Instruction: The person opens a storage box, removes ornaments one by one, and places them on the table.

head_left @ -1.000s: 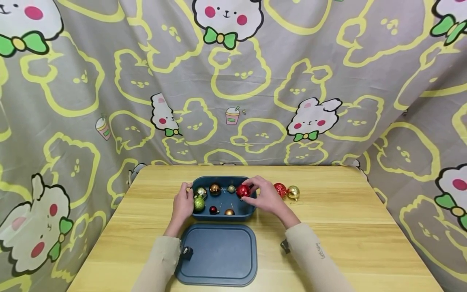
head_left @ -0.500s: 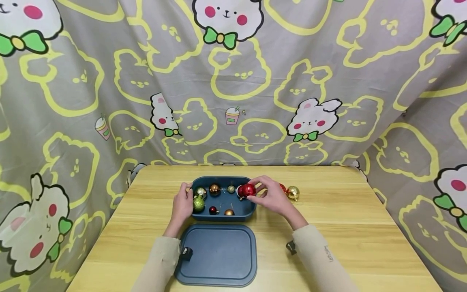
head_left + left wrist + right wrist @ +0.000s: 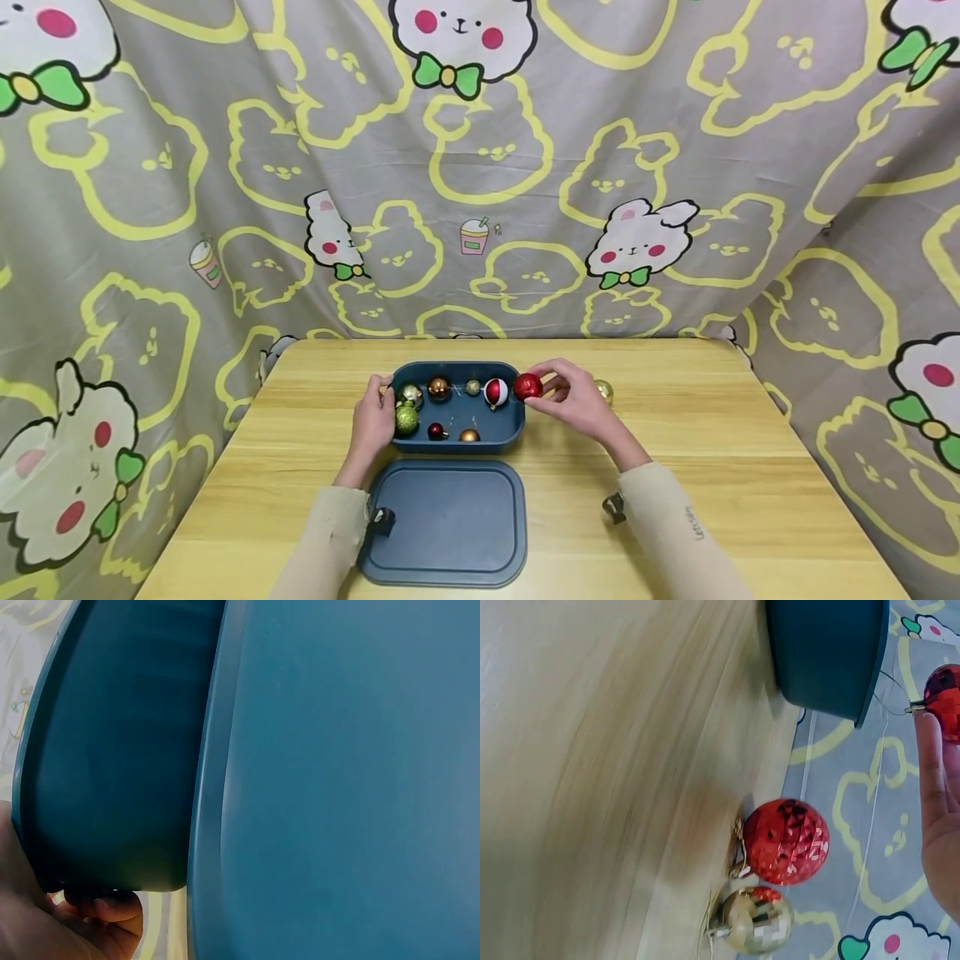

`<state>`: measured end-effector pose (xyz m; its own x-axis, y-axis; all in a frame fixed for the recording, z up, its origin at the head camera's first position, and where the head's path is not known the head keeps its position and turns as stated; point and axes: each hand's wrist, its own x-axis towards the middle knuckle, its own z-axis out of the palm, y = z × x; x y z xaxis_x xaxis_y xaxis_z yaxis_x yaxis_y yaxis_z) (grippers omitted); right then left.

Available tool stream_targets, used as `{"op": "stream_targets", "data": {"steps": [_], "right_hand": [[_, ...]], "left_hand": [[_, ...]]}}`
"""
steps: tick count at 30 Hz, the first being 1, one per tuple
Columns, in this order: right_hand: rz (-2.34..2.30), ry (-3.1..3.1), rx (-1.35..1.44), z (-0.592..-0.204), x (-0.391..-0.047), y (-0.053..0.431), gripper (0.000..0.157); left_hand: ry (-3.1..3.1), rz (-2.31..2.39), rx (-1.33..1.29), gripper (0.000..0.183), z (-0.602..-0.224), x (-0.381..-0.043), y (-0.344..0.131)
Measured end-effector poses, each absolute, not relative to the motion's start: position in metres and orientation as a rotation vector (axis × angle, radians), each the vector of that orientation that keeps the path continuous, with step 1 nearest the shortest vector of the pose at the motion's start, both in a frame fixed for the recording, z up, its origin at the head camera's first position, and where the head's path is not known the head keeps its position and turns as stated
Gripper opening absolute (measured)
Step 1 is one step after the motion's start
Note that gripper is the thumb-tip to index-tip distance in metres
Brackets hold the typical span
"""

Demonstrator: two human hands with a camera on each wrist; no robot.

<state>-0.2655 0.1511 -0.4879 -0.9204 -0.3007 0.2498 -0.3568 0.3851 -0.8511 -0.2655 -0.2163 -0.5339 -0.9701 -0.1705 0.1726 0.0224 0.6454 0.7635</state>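
My left hand (image 3: 373, 415) grips the left end of a dark blue container (image 3: 465, 447); the left wrist view shows thumb and fingers at its end wall (image 3: 112, 825). My right hand (image 3: 583, 405) pinches a shiny red Christmas ball (image 3: 528, 386) over the container's right rim. In the right wrist view, a thin string loop trails from the cap of this red ball (image 3: 943, 701). Inside the container lie several baubles, among them a red-and-white ball (image 3: 496, 392), a green glittery ball (image 3: 407, 419), a brown ball (image 3: 438, 388) and a small dark red one (image 3: 437, 431).
A blue lid (image 3: 450, 525) lies flat in front of the container, between my forearms. To the right on the wooden table (image 3: 697, 467) sit a faceted red ball (image 3: 787, 841) and a gold ball (image 3: 757, 920). A patterned curtain (image 3: 480, 192) hangs behind the table.
My right hand has carried the red ball rightward from inside the container to its right rim, uncovering the red-and-white ball. The left hand stays at the container's left end.
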Motion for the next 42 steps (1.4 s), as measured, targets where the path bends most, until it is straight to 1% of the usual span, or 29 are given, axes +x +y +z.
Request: {"op": "stream_targets", "data": {"steps": [20, 30, 42], "right_hand": [[1.468, -2.578, 0.474, -0.492, -0.261, 0.208, 0.042], [1.461, -2.547, 0.401, -0.492, -0.261, 0.24, 0.044], [1.413, -2.609, 0.284, -0.501, -0.261, 0.278, 0.048]], "left_hand": [[-2.63, -1.229, 0.119, 0.029, -0.535, -0.266, -0.217], [-2.626, -1.208, 0.1, 0.027, -0.532, -0.268, -0.215], [-2.627, -1.228, 0.112, 0.028, -0.534, -0.267, -0.216]]}}
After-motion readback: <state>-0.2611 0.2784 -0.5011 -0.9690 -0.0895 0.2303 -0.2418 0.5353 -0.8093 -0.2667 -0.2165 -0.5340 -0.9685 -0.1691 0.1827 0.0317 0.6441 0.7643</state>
